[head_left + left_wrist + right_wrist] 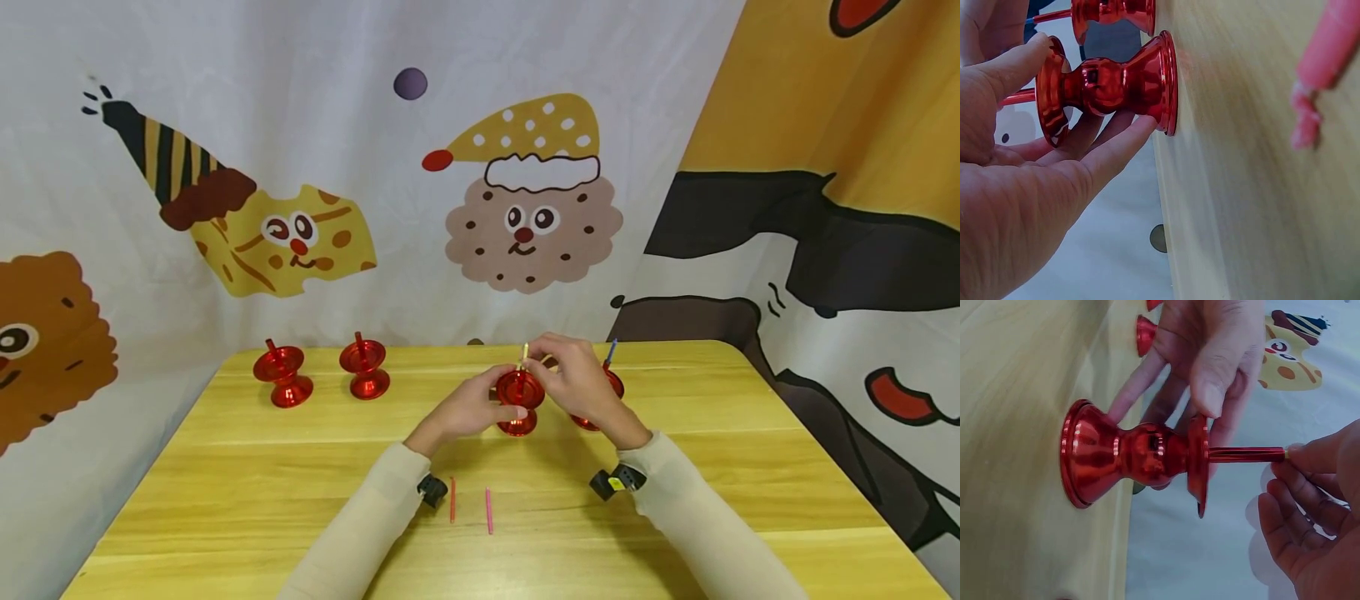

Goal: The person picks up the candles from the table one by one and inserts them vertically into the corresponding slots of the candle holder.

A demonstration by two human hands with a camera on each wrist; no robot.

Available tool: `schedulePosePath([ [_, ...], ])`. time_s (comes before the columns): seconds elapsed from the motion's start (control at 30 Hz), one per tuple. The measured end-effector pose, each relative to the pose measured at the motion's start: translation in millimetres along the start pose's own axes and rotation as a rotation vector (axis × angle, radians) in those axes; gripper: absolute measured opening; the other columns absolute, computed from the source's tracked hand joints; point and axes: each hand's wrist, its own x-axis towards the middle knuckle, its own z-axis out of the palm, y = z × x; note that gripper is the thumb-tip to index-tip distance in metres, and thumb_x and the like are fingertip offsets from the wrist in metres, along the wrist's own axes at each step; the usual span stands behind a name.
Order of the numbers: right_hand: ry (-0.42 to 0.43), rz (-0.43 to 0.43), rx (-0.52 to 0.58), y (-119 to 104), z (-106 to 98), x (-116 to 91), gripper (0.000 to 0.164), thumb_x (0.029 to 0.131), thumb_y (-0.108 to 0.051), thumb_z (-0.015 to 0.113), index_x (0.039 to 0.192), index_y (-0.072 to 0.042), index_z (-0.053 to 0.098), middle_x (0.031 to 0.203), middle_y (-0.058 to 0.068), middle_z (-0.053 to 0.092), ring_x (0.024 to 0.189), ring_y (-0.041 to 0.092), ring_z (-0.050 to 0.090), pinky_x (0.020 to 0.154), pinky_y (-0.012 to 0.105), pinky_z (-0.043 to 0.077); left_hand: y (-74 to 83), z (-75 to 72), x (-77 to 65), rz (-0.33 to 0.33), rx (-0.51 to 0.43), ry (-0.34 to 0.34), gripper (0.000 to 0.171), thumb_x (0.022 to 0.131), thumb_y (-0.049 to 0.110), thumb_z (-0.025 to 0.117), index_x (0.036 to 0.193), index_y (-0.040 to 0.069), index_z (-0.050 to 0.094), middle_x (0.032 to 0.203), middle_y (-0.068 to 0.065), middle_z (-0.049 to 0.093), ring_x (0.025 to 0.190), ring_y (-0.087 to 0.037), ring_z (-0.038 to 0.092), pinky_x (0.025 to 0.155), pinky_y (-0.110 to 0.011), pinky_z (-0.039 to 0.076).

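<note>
Item 1. Left hand (474, 403): clamped on the central red holder (1147, 450), thumb at the dish, fingers about the far side, one reaching down to the base.

Item 2. Central red holder: shiny, waisted, upright within the left hand's grasp; base at the tabletop; a slim red tube rising from the dish toward the right hand's fingertips.

Item 3. Right hand (576, 375): thumb and forefinger together on the yellow candle (525, 350), remaining fingers bent.

Item 4. Yellow candle: in the right hand's pinch, at the mouth of the tube, above the left hand; lower end largely hidden by the fingers.

Item 5. Right-hand red holder (617, 384): just beside the right hand, on its outer side, partly covered by it; bears a blue candle (612, 353), upright with a slight lean.

Item 6. Far-left red holder (283, 372) and inner-left red holder (364, 367): a pair, upright, well apart from the left hand on its outer side; tubes upright.

Item 7. Orange-red candle (452, 500): lying nearer the person than the left hand, just beside the black wrist device (432, 490).

Item 8. Pink candle (489, 511): lying to the right of the last, likewise on the person's side of both hands.

Item 9. Wooden table (300, 483): beneath both hands, pale yellow grain.
</note>
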Motion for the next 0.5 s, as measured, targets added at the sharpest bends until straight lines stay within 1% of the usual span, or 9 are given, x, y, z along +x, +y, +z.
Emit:
schedulePosePath([
  [0.13,0.002,-0.017,0.000,2,2,-2,0.010,0.098,0.003,0.079,0.091,-0.003,0.078,0.092,0.006,0.076,0.082,0.024,0.076,0.074,0.045,0.067,-1.2,-0.1,0.3,0.008,-0.004,0.000,0.074,0.104,0.027,0.080,0.166,0.005,0.046,0.145,-0.012,0.069,0.132,-0.029,0.066,0.113,-0.051,0.052],
  [0.23,-0.004,0.000,0.014,2,2,-3,0.009,0.098,0.003,0.080,0.092,-0.004,0.078,0.093,0.006,0.076,0.083,0.023,0.076,0.075,0.045,0.067,-0.7,-0.4,0.5,0.005,-0.004,0.002,0.074,0.104,0.027,0.080,0.166,0.005,0.046,0.145,-0.012,0.069,0.133,-0.029,0.066,0.113,-0.051,0.052],
  [0.37,-0.049,0.081,0.048,3,4,-6,0.004,0.098,-0.001,0.081,0.099,-0.004,0.079,0.097,0.004,0.076,0.090,0.024,0.075,0.079,0.046,0.067,0.1,-0.5,0.3,0.004,-0.009,0.001,0.073,0.104,0.026,0.081,0.165,0.006,0.047,0.145,-0.011,0.069,0.131,-0.028,0.066,0.114,-0.051,0.051],
  [0.4,-0.063,0.107,0.052,3,5,-8,0.005,0.097,-0.003,0.083,0.101,-0.004,0.079,0.099,0.005,0.076,0.092,0.025,0.075,0.081,0.047,0.067,-0.3,-0.7,0.5,0.005,-0.009,0.000,0.073,0.103,0.026,0.081,0.165,0.007,0.048,0.145,-0.010,0.069,0.131,-0.028,0.066,0.114,-0.051,0.051],
  [0.5,-0.097,0.162,0.052,3,9,-12,0.019,0.094,-0.008,0.087,0.109,0.000,0.079,0.107,0.010,0.076,0.101,0.033,0.074,0.087,0.052,0.065,-1.2,-2.6,0.2,0.012,-0.028,-0.021,0.072,0.104,0.024,0.081,0.166,0.007,0.047,0.149,-0.011,0.067,0.134,-0.029,0.065,0.115,-0.050,0.051],
])
